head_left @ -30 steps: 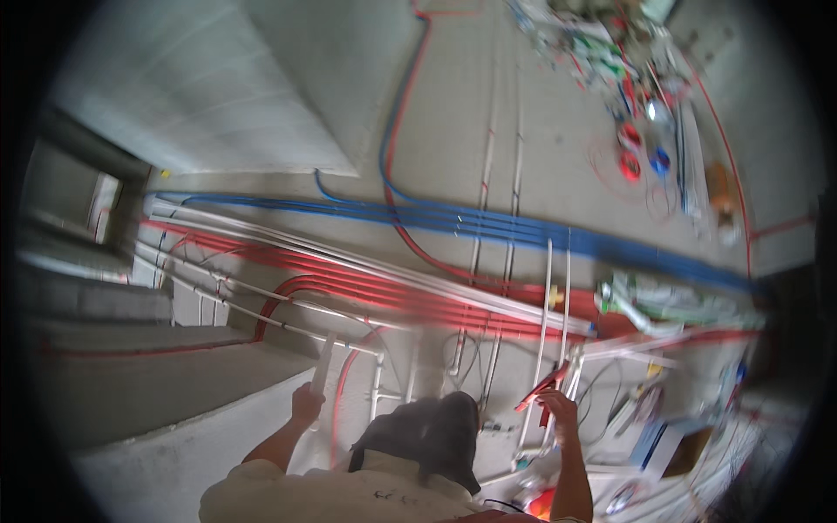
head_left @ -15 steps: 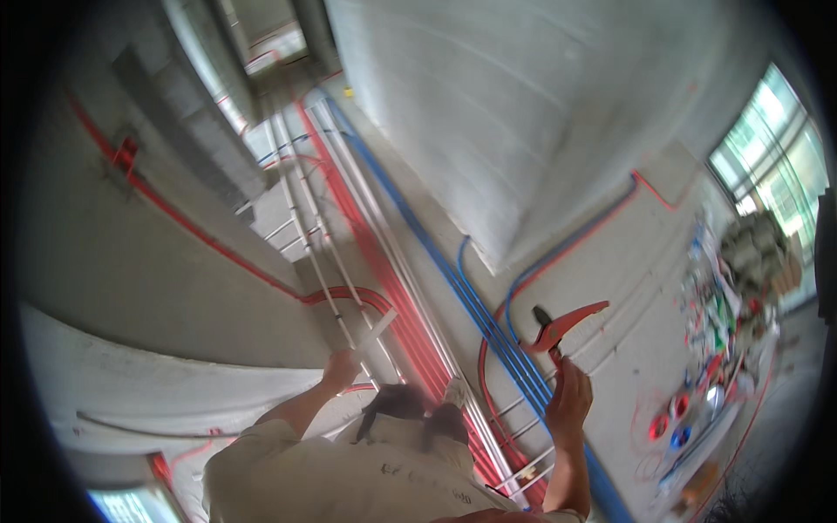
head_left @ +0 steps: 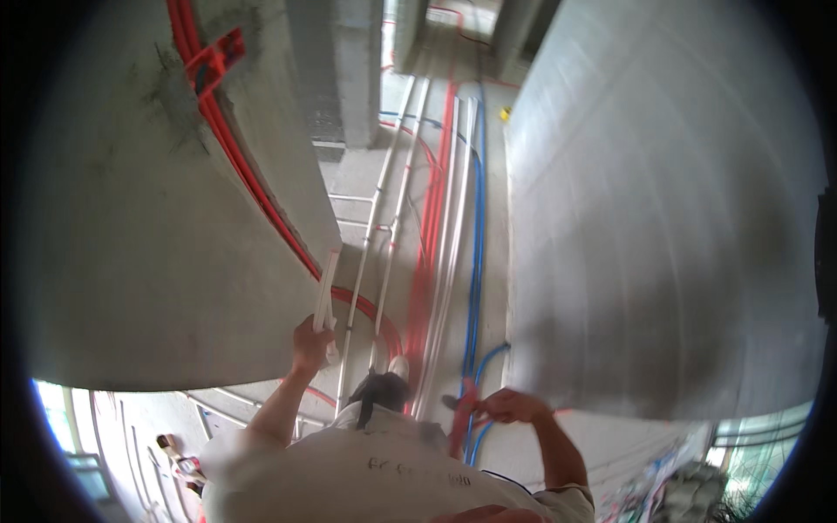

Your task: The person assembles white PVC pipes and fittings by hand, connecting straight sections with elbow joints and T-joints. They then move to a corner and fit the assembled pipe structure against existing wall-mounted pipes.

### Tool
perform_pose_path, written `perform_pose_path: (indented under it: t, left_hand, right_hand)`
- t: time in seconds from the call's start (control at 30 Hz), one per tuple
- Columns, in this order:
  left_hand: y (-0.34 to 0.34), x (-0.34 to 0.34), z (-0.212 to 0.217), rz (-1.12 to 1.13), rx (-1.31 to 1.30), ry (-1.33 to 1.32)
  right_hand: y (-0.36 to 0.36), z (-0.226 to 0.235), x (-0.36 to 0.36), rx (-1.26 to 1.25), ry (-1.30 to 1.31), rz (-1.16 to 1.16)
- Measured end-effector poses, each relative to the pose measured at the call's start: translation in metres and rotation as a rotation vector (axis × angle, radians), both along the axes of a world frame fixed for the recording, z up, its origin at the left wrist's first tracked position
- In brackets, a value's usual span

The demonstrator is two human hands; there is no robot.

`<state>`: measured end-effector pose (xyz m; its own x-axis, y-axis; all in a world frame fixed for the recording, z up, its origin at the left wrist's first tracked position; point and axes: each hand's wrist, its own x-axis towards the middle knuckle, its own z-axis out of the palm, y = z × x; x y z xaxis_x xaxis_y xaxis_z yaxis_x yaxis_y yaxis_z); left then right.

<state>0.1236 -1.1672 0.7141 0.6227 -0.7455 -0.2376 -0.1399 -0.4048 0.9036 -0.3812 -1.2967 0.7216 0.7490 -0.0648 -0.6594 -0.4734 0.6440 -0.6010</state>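
Note:
My left hand (head_left: 311, 347) is closed around a short length of white plastic pipe (head_left: 326, 292), held upright in front of the left wall's corner. To the right, my right hand (head_left: 514, 406) grips a red pipe cutter (head_left: 462, 420), blurred by motion and hanging over the floor pipes. Whether its jaws are apart does not show clearly. Below my hands, red conduits (head_left: 424, 279), white pipes (head_left: 449, 235) and blue conduits (head_left: 476, 261) run side by side along the floor.
A grey wall (head_left: 174, 288) on the left carries red conduits (head_left: 253, 183) in a chase, with a red box (head_left: 216, 63). Another wall (head_left: 645, 227) bounds the right. A small yellow object (head_left: 506, 114) lies at its far corner. Piled grey sacks (head_left: 697, 492) lie at the lower right.
My view has swung right along the passage. My left hand has raised the white pipe upright. My right hand has turned inward, and the cutter now points downward.

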Motion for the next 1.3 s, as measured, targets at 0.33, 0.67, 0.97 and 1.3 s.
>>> perform_pose_path:
  t: [0.33, 0.67, 0.97, 1.3]
  left_hand:
    - [-0.245, 0.078, 0.092, 0.171, -0.312, 0.387]
    - [-0.562, 0.179, 0.077, 0.345, -0.468, 0.399]
    - [-0.797, 0.397, 0.065, 0.546, -0.597, -0.770]
    - [-0.909, 0.678, 0.061, 0.839, -0.864, -0.010]
  right_hand:
    - [-0.148, 0.039, 0.218, -0.502, -0.106, -0.035]
    - [-0.506, -0.048, 0.365, 0.201, -0.173, -0.218]
    - [-0.751, 0.073, 0.654, -0.363, -0.117, -0.244]
    - [-0.882, 0.085, 0.928, -0.630, -0.185, -0.207]
